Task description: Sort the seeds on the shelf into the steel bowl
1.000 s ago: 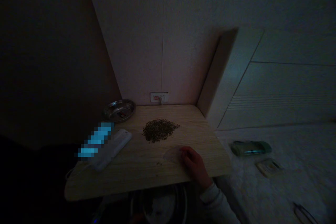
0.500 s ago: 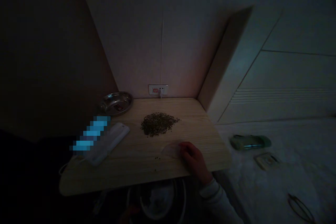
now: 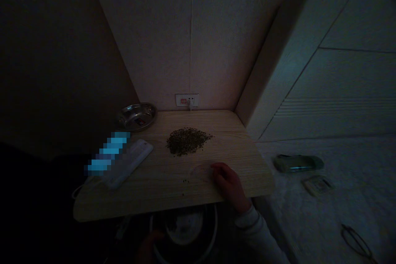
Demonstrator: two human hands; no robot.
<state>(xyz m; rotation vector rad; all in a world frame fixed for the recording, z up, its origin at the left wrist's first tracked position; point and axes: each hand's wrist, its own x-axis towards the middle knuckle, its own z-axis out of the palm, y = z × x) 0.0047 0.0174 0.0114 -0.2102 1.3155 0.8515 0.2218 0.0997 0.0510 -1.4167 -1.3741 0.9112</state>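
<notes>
Small dark grains [image 3: 187, 141] lie in a loose heap mid-counter [image 3: 244, 161], probably spread thin so single pieces show; a few sit apart, nearer the front edge. The right hand [image 3: 228, 183] rests at the front right, fingers curled beside a faint translucent item [image 3: 198, 172]; whether it grips this cannot be told. The left hand [image 3: 150, 242], low and dim, is beside a round vessel [image 3: 213, 233] below the counter's edge, perhaps to steady it; its grasp is too dark to tell. A metal dish [image 3: 151, 123] and a long white object [image 3: 130, 166] sit left, leaving the middle free for the heap. The counter is pale wood-grain, against a wall with a socket [image 3: 187, 100]. The room is dark; at right, a green bottle [image 3: 298, 163] lies on a bed [image 3: 297, 218].
</notes>
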